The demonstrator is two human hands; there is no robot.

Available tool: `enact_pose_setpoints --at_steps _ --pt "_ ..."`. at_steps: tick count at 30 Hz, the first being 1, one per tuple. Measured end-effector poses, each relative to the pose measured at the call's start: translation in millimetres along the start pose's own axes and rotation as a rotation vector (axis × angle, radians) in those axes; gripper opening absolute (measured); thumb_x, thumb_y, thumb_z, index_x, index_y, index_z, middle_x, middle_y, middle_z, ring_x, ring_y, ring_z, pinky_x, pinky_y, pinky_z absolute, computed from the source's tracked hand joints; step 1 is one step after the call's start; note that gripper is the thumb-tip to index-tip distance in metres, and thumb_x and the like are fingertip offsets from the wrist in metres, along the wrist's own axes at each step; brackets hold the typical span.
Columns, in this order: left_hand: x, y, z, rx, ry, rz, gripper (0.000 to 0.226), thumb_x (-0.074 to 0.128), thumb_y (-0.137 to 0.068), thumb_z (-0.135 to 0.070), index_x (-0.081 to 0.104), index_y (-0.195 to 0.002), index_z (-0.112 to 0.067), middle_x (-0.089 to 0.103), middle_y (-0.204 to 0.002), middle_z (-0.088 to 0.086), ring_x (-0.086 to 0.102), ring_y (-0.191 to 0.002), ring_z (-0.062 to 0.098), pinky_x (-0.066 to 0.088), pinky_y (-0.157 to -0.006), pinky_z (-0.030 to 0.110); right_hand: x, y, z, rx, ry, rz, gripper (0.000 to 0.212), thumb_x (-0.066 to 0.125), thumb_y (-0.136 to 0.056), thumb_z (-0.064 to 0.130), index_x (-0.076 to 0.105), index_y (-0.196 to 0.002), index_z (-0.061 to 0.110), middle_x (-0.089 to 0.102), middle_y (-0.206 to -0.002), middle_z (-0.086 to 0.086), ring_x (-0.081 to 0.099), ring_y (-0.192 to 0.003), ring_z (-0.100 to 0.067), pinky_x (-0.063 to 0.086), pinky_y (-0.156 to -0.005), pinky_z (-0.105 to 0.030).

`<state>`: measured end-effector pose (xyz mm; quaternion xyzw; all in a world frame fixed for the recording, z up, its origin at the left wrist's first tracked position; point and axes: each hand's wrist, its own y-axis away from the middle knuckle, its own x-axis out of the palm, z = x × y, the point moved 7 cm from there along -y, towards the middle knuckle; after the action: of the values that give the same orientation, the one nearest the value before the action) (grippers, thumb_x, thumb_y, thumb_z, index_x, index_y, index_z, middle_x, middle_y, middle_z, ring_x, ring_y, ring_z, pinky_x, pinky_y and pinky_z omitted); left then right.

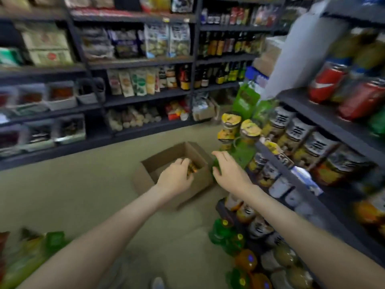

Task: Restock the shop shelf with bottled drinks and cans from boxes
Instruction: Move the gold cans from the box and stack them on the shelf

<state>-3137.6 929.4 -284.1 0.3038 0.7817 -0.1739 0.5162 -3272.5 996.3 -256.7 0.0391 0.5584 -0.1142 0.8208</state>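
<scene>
An open cardboard box (pixel 166 161) stands on the floor in the aisle. My left hand (pixel 177 177) reaches into it and curls round an orange-labelled drink (pixel 192 167) inside. Just right of the box, my right hand (pixel 229 171) grips a green bottle (pixel 215 163). The shop shelf (pixel 325 113) on my right carries red cans (pixel 326 82) above and yellow-lidded drinks (pixel 250 127) with dark-labelled bottles lower down. The picture is motion-blurred.
Dark shelving (pixel 135 63) with snack packs, jars and bottles lines the far wall. Green and orange bottles (pixel 235 243) fill the lowest shelf at my right. Green packs (pixel 37 253) sit at bottom left. A beige floor (pixel 83 195) runs between the shelves.
</scene>
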Motion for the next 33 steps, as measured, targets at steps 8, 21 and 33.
enact_pose_setpoints --at_steps 8,21,33 --pt "2 -77 151 -0.222 -0.008 0.166 0.044 0.042 -0.098 -0.028 0.036 -0.138 -0.011 0.046 -0.134 0.013 0.051 -0.117 0.033 0.048 -0.089 0.04 116 -130 0 0.054 -0.033 0.256 0.048 0.046 -0.097 0.018 0.033 -0.143 0.013 0.04 -0.139 -0.005 0.045 -0.124 -0.026 0.044 -0.094 -0.037" --pt "128 -245 279 -0.541 0.139 0.407 0.047 0.041 -0.099 -0.025 0.029 -0.144 -0.015 0.046 -0.134 0.011 0.054 -0.114 0.029 0.047 -0.086 0.034 275 -315 -148 0.356 -0.072 0.659 0.058 0.05 -0.096 0.012 0.024 -0.148 0.013 0.037 -0.145 -0.012 0.044 -0.129 -0.028 0.041 -0.1 -0.037" --pt "439 -345 423 -0.771 0.269 0.554 0.061 0.042 -0.098 -0.026 0.014 -0.152 -0.023 0.025 -0.15 0.004 0.041 -0.128 0.025 0.039 -0.104 0.036 594 -417 -241 0.338 -0.039 0.951 0.065 0.048 -0.096 0.009 0.019 -0.151 0.03 0.045 -0.141 -0.004 0.054 -0.116 -0.016 0.047 -0.09 -0.024"
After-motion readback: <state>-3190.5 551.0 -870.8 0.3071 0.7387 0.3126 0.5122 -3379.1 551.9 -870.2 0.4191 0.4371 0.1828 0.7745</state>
